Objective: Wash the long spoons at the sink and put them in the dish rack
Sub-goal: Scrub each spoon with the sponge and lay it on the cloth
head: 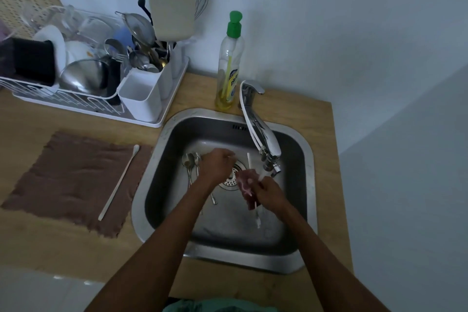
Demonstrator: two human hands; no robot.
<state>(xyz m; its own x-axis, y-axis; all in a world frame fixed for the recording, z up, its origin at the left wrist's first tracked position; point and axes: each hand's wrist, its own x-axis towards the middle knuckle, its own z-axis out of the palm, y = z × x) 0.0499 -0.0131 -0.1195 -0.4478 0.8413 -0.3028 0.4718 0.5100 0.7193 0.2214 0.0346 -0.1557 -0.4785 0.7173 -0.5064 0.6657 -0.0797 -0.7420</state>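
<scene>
Head view puts me over the steel sink, both of my forearms reaching into the basin. My left hand is curled over the drain area, fingers pinched together on something thin and pale at their tips; I cannot tell what it is. My right hand is closed around a reddish scrub cloth and a pale long spoon whose lower end hangs toward the basin floor, just under the tap spout. Several metal long spoons lie together on the basin floor at the left, just beside my left hand, handles pointing toward me. One more pale long-handled spoon lies apart on the brown cloth mat spread on the wooden counter left of the sink. At the far left stands the white dish rack, crowded with bowls, a strainer and cutlery. A dish soap bottle with a green cap stands on the counter's far edge, just beside the tap base.
</scene>
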